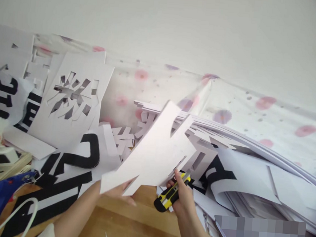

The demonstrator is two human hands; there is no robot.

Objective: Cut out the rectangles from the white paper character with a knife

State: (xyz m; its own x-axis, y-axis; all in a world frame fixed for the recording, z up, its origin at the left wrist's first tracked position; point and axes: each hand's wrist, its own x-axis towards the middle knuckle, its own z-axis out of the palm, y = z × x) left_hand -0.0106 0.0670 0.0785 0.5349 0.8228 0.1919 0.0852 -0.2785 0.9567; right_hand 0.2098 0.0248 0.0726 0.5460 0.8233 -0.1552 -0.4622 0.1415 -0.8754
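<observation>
A white foam board piece (152,151) with angular cut edges and a narrow slot is raised above the wooden table. My left hand (120,193) supports it from below at its lower left, the fingers partly hidden under the board. In my right hand (181,193) is a yellow and black utility knife (171,193), its handle pointing down toward me. The fingers of that hand are closed around the knife, close to the board's lower right edge.
A blue glue gun (1,197) with a white cord lies at the left. Behind it leans a white board with cut-out shapes (67,126). Black-printed paper sheets (58,198) cover the left side. Stacked white sheets (252,177) fill the right. Scraps lie on the wooden table (122,221).
</observation>
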